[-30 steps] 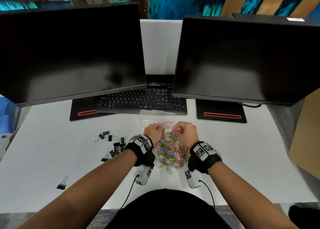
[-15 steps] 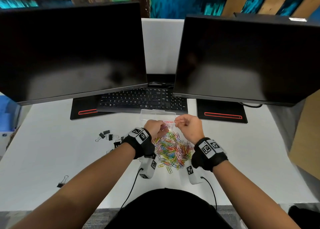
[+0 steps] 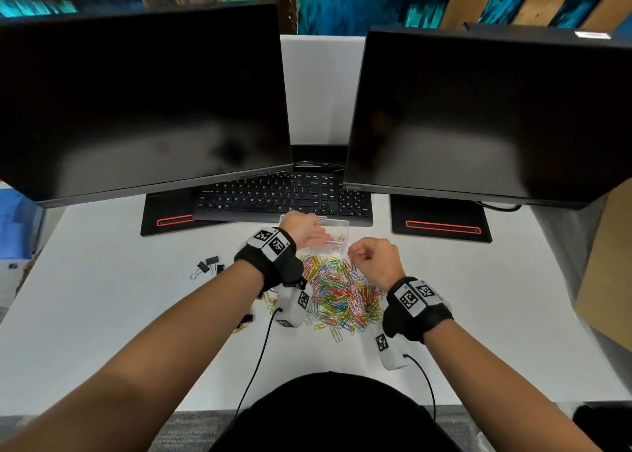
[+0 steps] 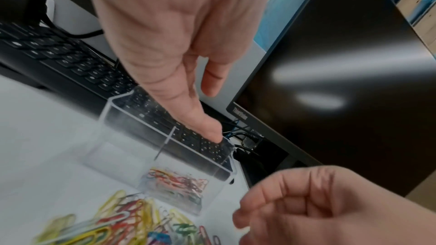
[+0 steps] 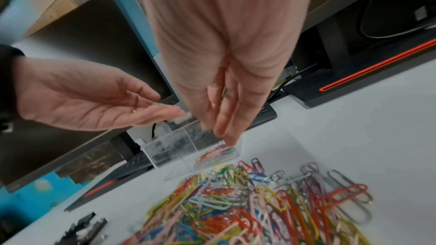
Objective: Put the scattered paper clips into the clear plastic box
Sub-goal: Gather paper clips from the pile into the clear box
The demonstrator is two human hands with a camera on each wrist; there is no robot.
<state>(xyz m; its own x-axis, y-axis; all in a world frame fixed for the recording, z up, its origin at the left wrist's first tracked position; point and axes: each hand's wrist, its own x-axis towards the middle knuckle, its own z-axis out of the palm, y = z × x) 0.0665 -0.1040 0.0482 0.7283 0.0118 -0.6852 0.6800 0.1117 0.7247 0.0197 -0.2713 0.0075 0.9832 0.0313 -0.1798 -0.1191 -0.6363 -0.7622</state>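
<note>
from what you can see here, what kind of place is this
Most likely an office desk or computer workstation: two dark flat monitors, a black keyboard between them, and a pile of coloured paper clips plus black binder clips on the white tabletop.

Two dark monitors [image 3: 143, 103] stand along the desk's [image 3: 102, 315] far edge, a black keyboard [image 3: 284, 195] between their bases. Black binder clips [image 3: 208, 265] lie scattered toward the left edge.
</note>
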